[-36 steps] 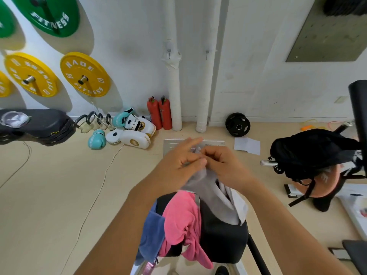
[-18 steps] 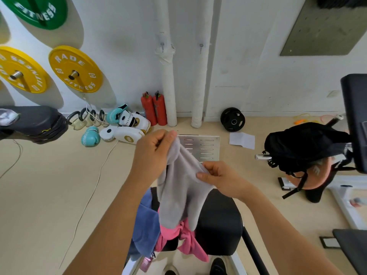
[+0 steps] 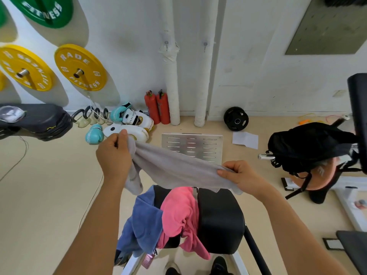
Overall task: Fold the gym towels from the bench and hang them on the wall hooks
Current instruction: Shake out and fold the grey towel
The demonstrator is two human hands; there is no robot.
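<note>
A grey towel (image 3: pixel 174 167) is stretched out in the air between my two hands, above the black bench (image 3: pixel 220 217). My left hand (image 3: pixel 114 155) grips its upper left end, with a loose corner hanging below it. My right hand (image 3: pixel 241 176) pinches the lower right end. A pink towel (image 3: pixel 181 213) and a blue towel (image 3: pixel 146 221) lie crumpled over the bench's left part. Two small hooks, the left hook (image 3: pixel 166 43) and the right hook (image 3: pixel 205 44), sit high on the white wall by the wrapped pipes.
Boxing gloves (image 3: pixel 127 124), two red extinguishers (image 3: pixel 157 108) and a black weight plate (image 3: pixel 236 118) lie along the wall. A metal floor grate (image 3: pixel 191 147) is ahead. A black bag (image 3: pixel 309 145) hangs on a machine at right. Yellow plates (image 3: pixel 80 67) hang at left.
My hands have moved apart, pulling the grey towel from a hanging bunch into a wide stretch. The left hand went left, the right hand went right and down.
</note>
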